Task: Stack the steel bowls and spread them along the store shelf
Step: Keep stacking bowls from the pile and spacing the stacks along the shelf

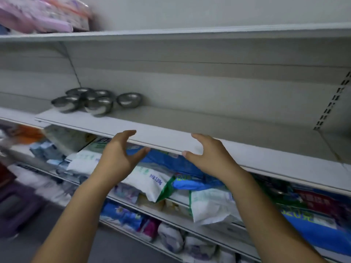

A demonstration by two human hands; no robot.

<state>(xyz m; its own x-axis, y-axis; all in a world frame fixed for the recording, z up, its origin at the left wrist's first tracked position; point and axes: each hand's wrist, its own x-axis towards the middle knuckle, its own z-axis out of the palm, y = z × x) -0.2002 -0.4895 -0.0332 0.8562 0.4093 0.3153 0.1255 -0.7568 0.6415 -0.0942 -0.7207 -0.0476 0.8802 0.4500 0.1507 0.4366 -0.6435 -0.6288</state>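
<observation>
While raised, left hand (117, 158), right hand (210, 156) — splayed

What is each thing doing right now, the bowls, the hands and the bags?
Steel bowls: upright, bunched at the left end of the shelf.
Left hand: open, holding nothing, by the shelf edge.
Right hand: open, holding nothing, by the shelf edge.
Bags: lying piled below the shelf.
</observation>
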